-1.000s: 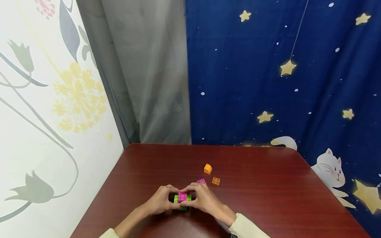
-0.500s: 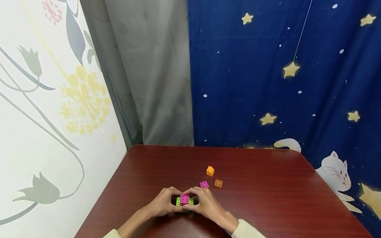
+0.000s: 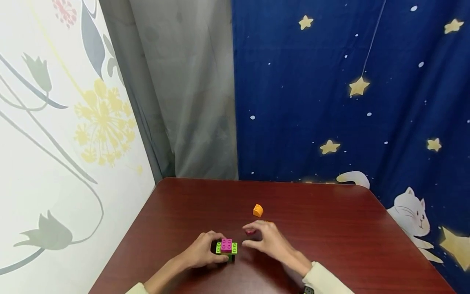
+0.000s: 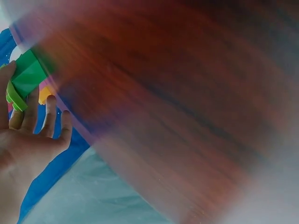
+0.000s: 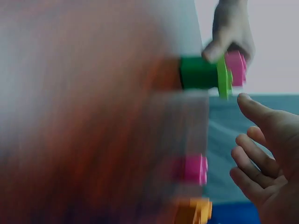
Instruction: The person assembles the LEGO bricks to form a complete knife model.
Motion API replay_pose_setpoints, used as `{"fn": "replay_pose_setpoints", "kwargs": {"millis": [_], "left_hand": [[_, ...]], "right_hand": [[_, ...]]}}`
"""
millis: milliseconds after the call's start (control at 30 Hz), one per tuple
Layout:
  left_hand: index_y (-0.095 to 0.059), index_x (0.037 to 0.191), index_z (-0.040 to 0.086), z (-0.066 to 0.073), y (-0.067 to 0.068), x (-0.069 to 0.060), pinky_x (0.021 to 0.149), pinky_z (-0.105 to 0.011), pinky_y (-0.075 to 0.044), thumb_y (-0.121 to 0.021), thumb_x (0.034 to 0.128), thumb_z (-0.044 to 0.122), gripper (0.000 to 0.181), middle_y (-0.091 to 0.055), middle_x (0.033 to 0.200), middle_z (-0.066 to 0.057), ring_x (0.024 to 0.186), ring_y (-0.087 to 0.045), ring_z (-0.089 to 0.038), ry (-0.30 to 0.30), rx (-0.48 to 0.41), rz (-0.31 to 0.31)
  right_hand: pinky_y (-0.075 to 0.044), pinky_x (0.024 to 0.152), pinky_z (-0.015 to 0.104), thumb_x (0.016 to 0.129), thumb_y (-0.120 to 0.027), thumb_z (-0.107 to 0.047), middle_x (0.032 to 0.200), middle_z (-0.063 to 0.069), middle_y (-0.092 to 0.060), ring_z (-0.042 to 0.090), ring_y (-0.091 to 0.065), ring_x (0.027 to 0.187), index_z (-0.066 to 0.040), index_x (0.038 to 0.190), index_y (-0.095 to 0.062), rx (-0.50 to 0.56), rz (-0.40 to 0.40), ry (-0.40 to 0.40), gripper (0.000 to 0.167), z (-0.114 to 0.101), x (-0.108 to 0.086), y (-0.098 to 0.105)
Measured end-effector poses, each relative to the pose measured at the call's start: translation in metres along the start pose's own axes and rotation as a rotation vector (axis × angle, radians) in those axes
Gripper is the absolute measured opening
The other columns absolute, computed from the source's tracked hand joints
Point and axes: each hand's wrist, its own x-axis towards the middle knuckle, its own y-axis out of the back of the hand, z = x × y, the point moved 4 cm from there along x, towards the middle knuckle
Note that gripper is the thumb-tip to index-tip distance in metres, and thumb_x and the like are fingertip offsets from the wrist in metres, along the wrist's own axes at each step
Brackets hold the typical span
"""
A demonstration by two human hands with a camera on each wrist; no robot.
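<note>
Two bare hands, four toy-brick entries: left hand (image 3: 203, 250), thumb and fingers gripping green stack (image 5: 198, 73); upper pink brick (image 3: 226, 244) atop it, apparently seated; loose pink brick (image 5: 193, 169) on table (image 3: 330, 237); curved orange brick (image 3: 258, 210) beyond; right hand (image 3: 271, 241), fingers parted, holding nothing, withdrawn from stack towards loose brick. Brands, labels: none legible.

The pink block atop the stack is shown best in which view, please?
The head view: the pink block shows its whole studded top. Right wrist shows it side-on; left wrist, at most a pink sliver.
</note>
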Motion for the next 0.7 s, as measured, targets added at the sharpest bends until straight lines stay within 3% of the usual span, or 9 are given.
{"fn": "replay_pose_setpoints", "kwargs": {"millis": [167,267,533,700], "left_hand": [[-0.073,0.115,0.017,0.002,0.0,-0.004,0.079,-0.029,-0.052,-0.091,0.0807,0.038,0.044,-0.07,0.098,0.012,0.091,-0.06,-0.004,0.009,0.019,-0.011],[-0.072,0.121,0.019,0.004,0.0,-0.004,0.083,-0.033,-0.052,-0.09,0.0817,0.039,0.048,-0.071,0.102,0.014,0.093,-0.06,-0.006,0.033,0.007,-0.029],[-0.073,0.127,0.02,0.014,0.008,0.002,0.097,-0.046,-0.049,-0.084,0.0858,0.048,0.052,-0.071,0.119,0.009,0.11,-0.061,-0.018,0.079,-0.019,-0.043],[-0.077,0.119,0.023,0.017,0.012,0.003,0.096,-0.046,-0.05,-0.085,0.0855,0.045,0.041,-0.072,0.113,0.013,0.108,-0.061,-0.017,0.081,-0.016,-0.027]], "right_hand": [[-0.058,0.086,0.044,0.08,-0.092,-0.023,0.106,0.004,-0.076,0.023,-0.072,0.096,-0.008,0.115,-0.077,-0.074,0.105,-0.082,0.04,0.029,-0.005,0.03],[-0.058,0.087,0.043,0.078,-0.094,-0.023,0.107,0.003,-0.076,0.022,-0.072,0.099,-0.008,0.115,-0.078,-0.12,0.124,-0.135,0.043,0.045,-0.009,0.042],[-0.058,0.088,0.044,0.078,-0.093,-0.022,0.11,0.009,-0.076,0.025,-0.073,0.1,-0.003,0.119,-0.076,-0.118,0.045,-0.214,0.048,0.069,-0.015,0.042],[-0.057,0.091,0.043,0.081,-0.092,-0.024,0.112,0.009,-0.076,0.024,-0.072,0.103,-0.003,0.122,-0.075,-0.099,-0.012,-0.266,0.049,0.074,-0.011,0.033]]}}
